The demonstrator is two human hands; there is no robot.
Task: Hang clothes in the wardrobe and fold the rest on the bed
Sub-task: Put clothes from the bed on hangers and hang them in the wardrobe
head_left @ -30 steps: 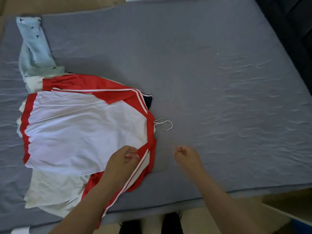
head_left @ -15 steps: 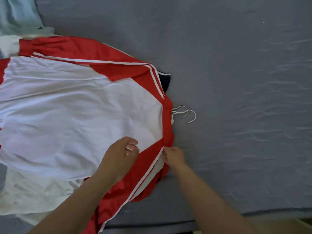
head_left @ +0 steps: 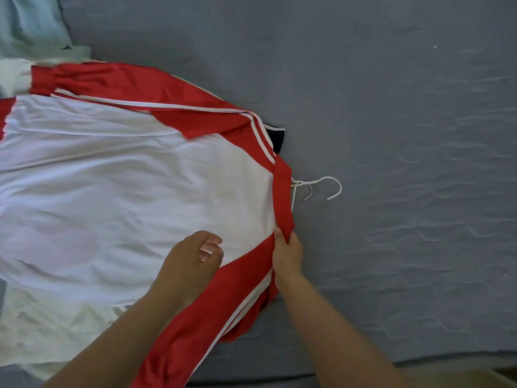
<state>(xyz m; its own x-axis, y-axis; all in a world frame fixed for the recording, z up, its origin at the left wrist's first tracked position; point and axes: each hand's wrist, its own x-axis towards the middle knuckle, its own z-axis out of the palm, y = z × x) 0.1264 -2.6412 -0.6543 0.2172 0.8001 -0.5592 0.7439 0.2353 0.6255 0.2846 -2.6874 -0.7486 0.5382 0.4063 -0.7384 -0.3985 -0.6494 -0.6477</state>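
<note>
A white jersey [head_left: 126,191] with red sleeves and a red collar lies flat on the grey bed [head_left: 391,135], on top of other clothes. Two white hanger hooks [head_left: 321,187] stick out from under its collar. My right hand [head_left: 288,253] pinches the red collar at its near end. Over the white cloth, beside the near red sleeve, my left hand [head_left: 193,261] hovers with fingers loosely curled and nothing in them.
A light blue garment [head_left: 30,23] lies at the far left. A cream garment [head_left: 42,326] shows under the jersey near the bed's front edge. A dark garment corner [head_left: 277,135] peeks out by the far shoulder.
My right hand moved left from bare bed to the jersey and took hold of its red collar. The camera came closer. My left hand stayed over the jersey.
</note>
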